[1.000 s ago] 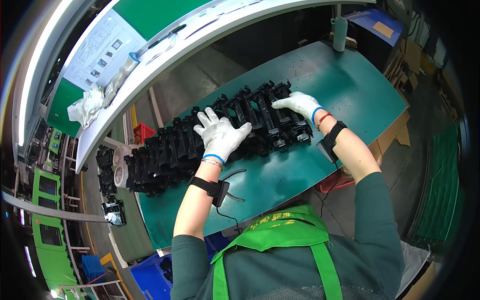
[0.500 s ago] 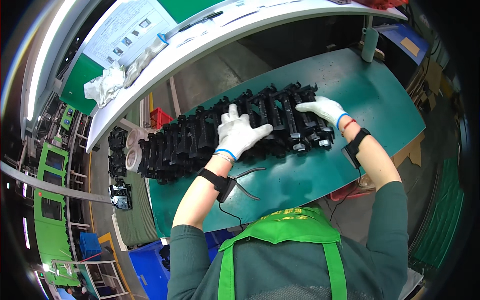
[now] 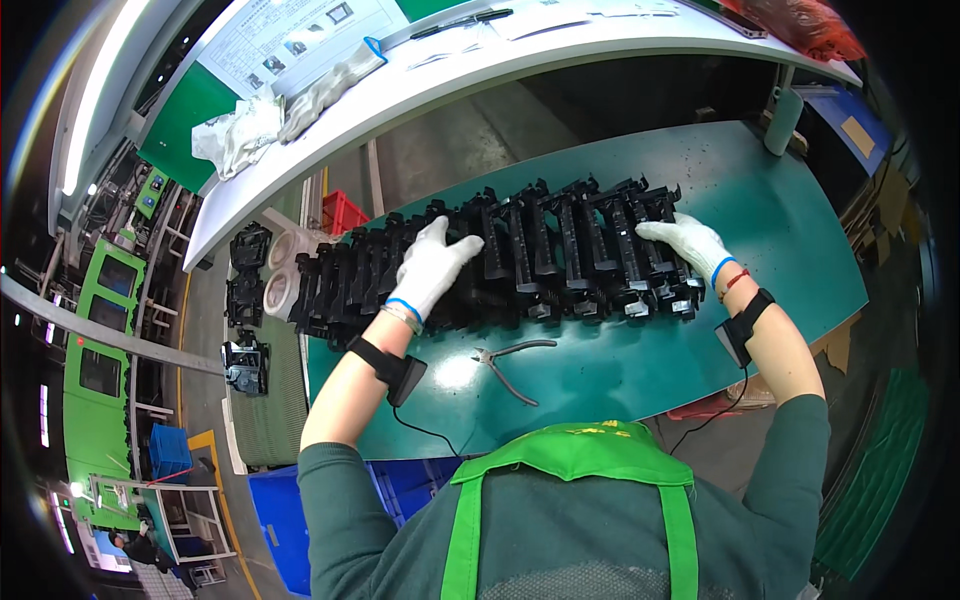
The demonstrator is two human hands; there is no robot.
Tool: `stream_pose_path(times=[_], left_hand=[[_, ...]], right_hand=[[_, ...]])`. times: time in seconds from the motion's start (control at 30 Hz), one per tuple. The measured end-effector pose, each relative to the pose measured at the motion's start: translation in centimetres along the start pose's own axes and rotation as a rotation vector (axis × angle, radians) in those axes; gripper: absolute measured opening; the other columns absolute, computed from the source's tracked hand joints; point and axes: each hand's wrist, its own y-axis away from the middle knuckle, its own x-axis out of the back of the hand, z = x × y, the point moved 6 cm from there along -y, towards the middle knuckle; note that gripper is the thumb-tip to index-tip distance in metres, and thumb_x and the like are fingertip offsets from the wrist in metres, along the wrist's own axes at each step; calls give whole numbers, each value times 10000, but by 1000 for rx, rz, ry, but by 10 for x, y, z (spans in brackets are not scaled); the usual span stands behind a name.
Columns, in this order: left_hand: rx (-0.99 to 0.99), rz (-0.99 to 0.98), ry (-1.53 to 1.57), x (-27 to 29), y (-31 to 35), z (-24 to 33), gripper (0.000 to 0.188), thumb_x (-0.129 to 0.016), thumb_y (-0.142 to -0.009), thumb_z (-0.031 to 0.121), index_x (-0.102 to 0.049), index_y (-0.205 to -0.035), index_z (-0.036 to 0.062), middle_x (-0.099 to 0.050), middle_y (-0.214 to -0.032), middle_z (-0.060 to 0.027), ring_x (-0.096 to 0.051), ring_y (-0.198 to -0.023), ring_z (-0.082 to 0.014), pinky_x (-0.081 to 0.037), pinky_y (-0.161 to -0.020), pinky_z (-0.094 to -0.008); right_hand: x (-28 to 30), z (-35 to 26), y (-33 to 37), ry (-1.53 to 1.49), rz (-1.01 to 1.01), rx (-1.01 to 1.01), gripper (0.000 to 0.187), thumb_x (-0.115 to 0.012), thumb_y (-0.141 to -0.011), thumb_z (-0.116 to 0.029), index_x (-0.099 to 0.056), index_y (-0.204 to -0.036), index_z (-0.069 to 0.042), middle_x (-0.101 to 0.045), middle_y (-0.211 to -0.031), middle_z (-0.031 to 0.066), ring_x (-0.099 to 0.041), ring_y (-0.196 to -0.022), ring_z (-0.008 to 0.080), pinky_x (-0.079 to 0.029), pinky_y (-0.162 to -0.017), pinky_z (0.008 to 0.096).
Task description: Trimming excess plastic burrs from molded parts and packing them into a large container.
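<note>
A long row of black molded plastic parts [image 3: 572, 245] stands packed side by side across the green table. My left hand [image 3: 432, 268], in a white glove, lies over the left half of the row, its thumb spread from the fingers; the fingertips are partly lost among the parts. At the right end of the row, my gloved right hand [image 3: 690, 243] touches the last part with its fingers stretched to the left. Neither hand shows anything held. Below the row, a pair of cutting pliers [image 3: 515, 366] lies with its handles apart.
A white shelf [image 3: 560, 58] with gloves [image 3: 330, 92], papers and a pen arches over the table's far side. Rolls of tape [image 3: 282, 290] and more black parts [image 3: 246, 362] sit left of the row. A green bottle [image 3: 783, 122] stands at the far right; blue bins [image 3: 282, 525] are below left.
My left hand has slid left along the row, uncovering the pliers' jaws. My right hand stays at the right end. The whole view has shifted slightly.
</note>
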Motion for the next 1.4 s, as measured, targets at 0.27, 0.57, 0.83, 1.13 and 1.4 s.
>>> stream_pose_path(times=[0.27, 0.57, 0.83, 1.13, 1.4], left_hand=[[427, -293, 770, -48, -12, -46, 665, -728, -901, 323, -534, -1458, 14, -686, -1195, -146, -677, -974, -243, -572, -862, -399], [372, -212, 1265, -74, -2, -2, 347, -630, -987, 136, -557, -1316, 54, -662, -992, -45, -625, -752, -142, -565, -649, -305], [514, -29, 1226, -87, -4, 25, 217, -697, -977, 224, -671, -1160, 112, -695, -1017, -17, -674, -817, -157, -585, -748, -339], [532, -567, 1172, -103, -29, 18, 159, -762, -919, 260, -733, -1039, 159, -724, -971, -11, -694, -855, -173, -592, -802, -351], [510, -551, 1044, -92, -24, 17, 106, -778, -887, 284, -742, -900, 185, -634, -807, 36, -577, -716, -118, -464, -638, -290]], right_hand=[[5, -7, 11, -119, -35, 17, 914, -809, -783, -644, -645, -1365, 42, -709, -1308, 206, -665, -1226, 306, -479, -1099, 381], [22, 4, 28, -567, -130, -27, 712, -847, -842, -456, -668, -1358, 1, -699, -1285, 144, -658, -1170, 238, -505, -1049, 377], [35, 23, 30, -565, -67, -110, 750, -840, -849, -481, -653, -1377, 17, -612, -1441, 187, -586, -1296, 254, -467, -1095, 391], [15, 16, 22, -780, -281, -114, 733, -833, -863, -445, -639, -1394, 22, -593, -1472, 224, -603, -1307, 320, -480, -1102, 409], [24, 13, 32, -667, -79, -197, 614, -860, -845, -384, -712, -1288, 14, -562, -1502, 244, -576, -1309, 342, -473, -1097, 441]])
